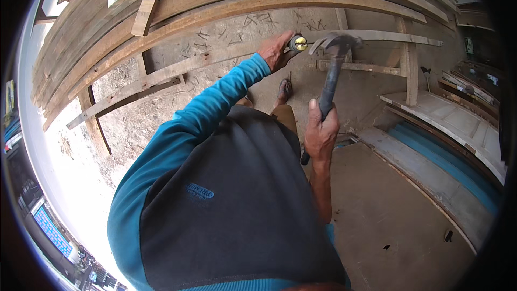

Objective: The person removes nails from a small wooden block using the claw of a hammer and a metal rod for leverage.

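Leaning against the wall at the far left, a stack of long wooden planks (161, 16) is seen, with a rough timber frame (161, 75) below it. Further right, the left hand (276, 49) is stretched out in a blue sleeve and closed around a small round brass-coloured piece (299, 43), which is pressed against the frame's rail. A claw hammer (329, 81) is gripped by the right hand (320, 132) low on its dark handle, its head raised just beside the brass piece. White and blue panels (447, 145) are laid on the ground at the right.
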{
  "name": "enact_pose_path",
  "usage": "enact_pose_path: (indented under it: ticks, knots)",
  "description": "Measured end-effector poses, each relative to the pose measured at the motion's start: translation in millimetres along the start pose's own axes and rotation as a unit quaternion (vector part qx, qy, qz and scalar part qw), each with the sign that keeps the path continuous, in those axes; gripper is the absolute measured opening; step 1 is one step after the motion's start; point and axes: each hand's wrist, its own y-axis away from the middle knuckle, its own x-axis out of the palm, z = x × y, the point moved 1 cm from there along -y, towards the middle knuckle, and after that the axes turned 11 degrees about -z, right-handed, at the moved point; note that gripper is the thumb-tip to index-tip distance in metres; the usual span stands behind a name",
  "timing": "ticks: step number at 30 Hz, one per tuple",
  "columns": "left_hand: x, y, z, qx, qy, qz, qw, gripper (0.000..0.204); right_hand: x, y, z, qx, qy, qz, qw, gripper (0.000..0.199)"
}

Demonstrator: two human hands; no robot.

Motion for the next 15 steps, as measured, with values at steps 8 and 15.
enact_pose_path:
  ticks: [8, 15]
  knots:
    - [1.1, -0.5, -3.3, -0.003, -0.001, -0.012, 1.0, 0.037, -32.0, -39.4, 52.2, -0.298, -0.311, -0.285, 0.856, 0.03]
    - [9.3, 7.4, 42.4, -0.046, -0.017, 0.051, 0.997, 0.056, 24.8, 3.7, 6.3, 0.082, 0.042, 0.087, 0.992, 0.035]
